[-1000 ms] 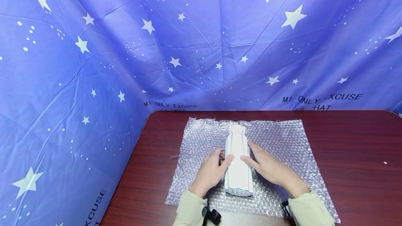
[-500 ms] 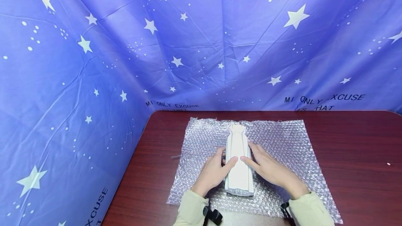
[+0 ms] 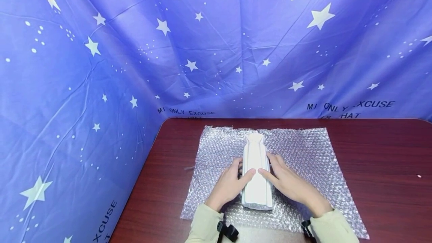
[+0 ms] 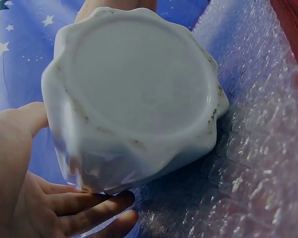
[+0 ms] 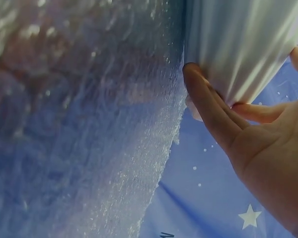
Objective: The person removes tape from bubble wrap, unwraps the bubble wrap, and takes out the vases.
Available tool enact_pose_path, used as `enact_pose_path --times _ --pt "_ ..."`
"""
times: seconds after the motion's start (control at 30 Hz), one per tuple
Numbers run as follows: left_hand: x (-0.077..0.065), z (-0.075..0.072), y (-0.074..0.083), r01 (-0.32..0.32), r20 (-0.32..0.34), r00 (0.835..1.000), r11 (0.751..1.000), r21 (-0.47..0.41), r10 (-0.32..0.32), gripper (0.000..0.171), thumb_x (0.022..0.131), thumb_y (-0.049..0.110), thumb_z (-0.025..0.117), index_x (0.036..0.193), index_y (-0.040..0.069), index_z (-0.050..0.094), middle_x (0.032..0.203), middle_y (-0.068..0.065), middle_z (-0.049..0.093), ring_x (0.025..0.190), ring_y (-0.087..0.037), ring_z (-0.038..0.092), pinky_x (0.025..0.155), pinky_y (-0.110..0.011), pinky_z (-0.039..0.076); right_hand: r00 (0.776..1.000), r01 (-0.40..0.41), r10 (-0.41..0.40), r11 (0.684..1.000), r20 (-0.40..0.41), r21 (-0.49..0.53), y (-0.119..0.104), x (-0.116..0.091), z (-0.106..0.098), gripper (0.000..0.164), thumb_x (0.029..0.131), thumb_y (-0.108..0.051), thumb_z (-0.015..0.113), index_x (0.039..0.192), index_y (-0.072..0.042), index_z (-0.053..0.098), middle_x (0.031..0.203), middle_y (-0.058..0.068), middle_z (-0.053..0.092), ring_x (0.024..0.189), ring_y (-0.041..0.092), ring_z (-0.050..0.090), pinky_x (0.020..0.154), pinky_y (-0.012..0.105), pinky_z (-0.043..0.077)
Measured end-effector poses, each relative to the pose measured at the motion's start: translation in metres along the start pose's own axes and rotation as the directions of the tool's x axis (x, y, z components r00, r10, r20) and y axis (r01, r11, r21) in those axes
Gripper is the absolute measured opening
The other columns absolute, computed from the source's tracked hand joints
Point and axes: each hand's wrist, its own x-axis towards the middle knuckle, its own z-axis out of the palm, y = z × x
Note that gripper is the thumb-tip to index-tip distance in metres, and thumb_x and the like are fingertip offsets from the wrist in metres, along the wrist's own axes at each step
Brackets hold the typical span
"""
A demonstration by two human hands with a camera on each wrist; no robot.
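Vase: white and glossy, a tall body [image 3: 256, 186] with lengthwise flutes that catch the light in pale streaks.
Neck: the far end of the vase, narrowing and then flaring to a small lip [image 3: 254, 136].
Base: the near end [image 4: 139, 74], turned toward the person; a smooth round flat with a scalloped, wavy rim, brownish specks dotted along its edge.
Place: the vase lies on its side, lengthwise, over the wrap [image 3: 307, 156]; whether its underside touches cannot be told.
Left hand: grips the vase's left flank [image 3: 229, 183], thumb on top, fingers bent down along the side.
Right hand: grips the vase's right flank [image 3: 290, 181], thumb on top near the other thumb, the two tips slightly apart.
Wrap: clear bubble sheet spread flat around the vase on all sides, shiny and crinkled.
Table: dark red wood grain [image 3: 388, 153], beneath vase and wrap.
Cloth: blue with white stars and black lettering [image 3: 216, 40], hanging beyond the vase and to its left.
Sleeves: pale, on the person's side of the vase [image 3: 334, 226], black straps [image 3: 230, 231] at the wrists.
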Motion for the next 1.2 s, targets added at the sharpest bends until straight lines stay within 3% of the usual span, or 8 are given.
enact_pose_path --times 0.2,0.4,0.77,1.0,1.2 --pt "-0.001 -0.001 0.001 -0.014 0.008 1.000 0.999 -0.034 0.015 0.070 0.096 0.062 0.049 0.147 0.014 0.043 0.130 -0.002 0.064 0.109 -0.009 0.064 0.090 -0.027 0.054 0.999 0.019 -0.019 1.000 -0.048 -0.005 -0.004 -0.003 0.000 0.078 0.103 -0.051 0.042 0.156 0.002 0.018 0.144 0.029 0.036 0.127 0.051 0.047 0.101 0.068 0.040" --pt "-0.002 -0.001 0.002 -0.004 0.012 1.000 0.996 -0.086 0.005 0.069 0.096 0.059 0.052 0.148 0.015 0.041 0.131 -0.003 0.064 0.104 -0.007 0.065 0.082 -0.022 0.054 0.997 0.022 -0.022 1.000 -0.071 0.002 -0.008 -0.007 0.002 0.077 0.104 -0.050 0.043 0.156 0.002 0.017 0.146 0.030 0.034 0.129 0.052 0.045 0.100 0.069 0.040" --pt "-0.006 -0.002 0.005 0.007 -0.015 1.000 0.994 -0.113 -0.009 0.072 0.095 0.056 0.056 0.149 0.011 0.040 0.138 -0.007 0.060 0.108 -0.013 0.066 0.082 -0.023 0.055 0.995 0.031 -0.030 0.999 -0.099 0.009 -0.012 -0.010 0.004 0.078 0.103 -0.047 0.045 0.154 0.005 0.017 0.143 0.030 0.036 0.125 0.049 0.050 0.100 0.066 0.043" --pt "-0.010 -0.005 0.009 -0.003 -0.028 1.000 0.990 -0.141 -0.001 0.072 0.094 0.054 0.059 0.148 0.010 0.040 0.140 -0.009 0.059 0.107 -0.014 0.067 0.080 -0.023 0.056 0.992 0.043 -0.043 0.999 -0.115 0.000 -0.014 -0.010 0.006 0.078 0.103 -0.047 0.047 0.154 0.005 0.018 0.133 0.023 0.041 0.111 0.034 0.056 0.095 0.059 0.050" --pt "-0.015 -0.009 0.014 -0.017 -0.036 0.999 0.987 -0.159 0.011 0.072 0.094 0.053 0.061 0.149 0.011 0.040 0.139 -0.011 0.059 0.107 -0.016 0.067 0.078 -0.022 0.056 0.992 0.041 -0.038 0.999 -0.122 0.017 -0.018 -0.011 0.004 0.080 0.102 -0.048 0.048 0.156 0.001 0.015 0.135 0.024 0.039 0.114 0.037 0.055 0.096 0.062 0.048"
